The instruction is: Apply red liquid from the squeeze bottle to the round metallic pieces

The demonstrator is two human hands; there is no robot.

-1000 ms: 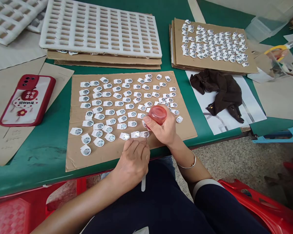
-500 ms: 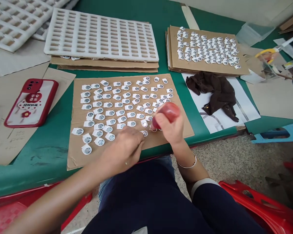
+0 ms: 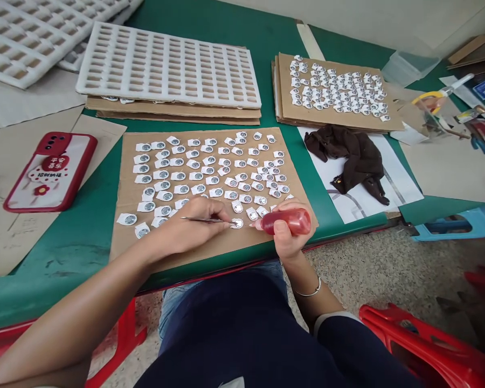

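My left hand (image 3: 189, 223) pinches thin metal tweezers (image 3: 204, 219), whose tip touches a small round silver piece on a white tab (image 3: 237, 223). A squeeze bottle of red liquid (image 3: 286, 221) lies tilted in my right hand (image 3: 288, 237), its nozzle pointing left, a little to the right of that piece. Under both hands is a brown cardboard sheet (image 3: 210, 249) bearing several rows of such round pieces. My left hand covers some of the lower ones.
A red-cased phone (image 3: 50, 172) lies at the left. White slotted trays (image 3: 167, 67) rest on cardboard at the back. Another cardboard stack (image 3: 285, 91) with round pieces, a dark brown cloth (image 3: 358, 159) and a clear plastic box (image 3: 410, 67) are to the right.
The bottle has tipped from upright-leaning to nearly level and moved right with my right hand. My left hand has shifted left and turned, and the tweezers now show.
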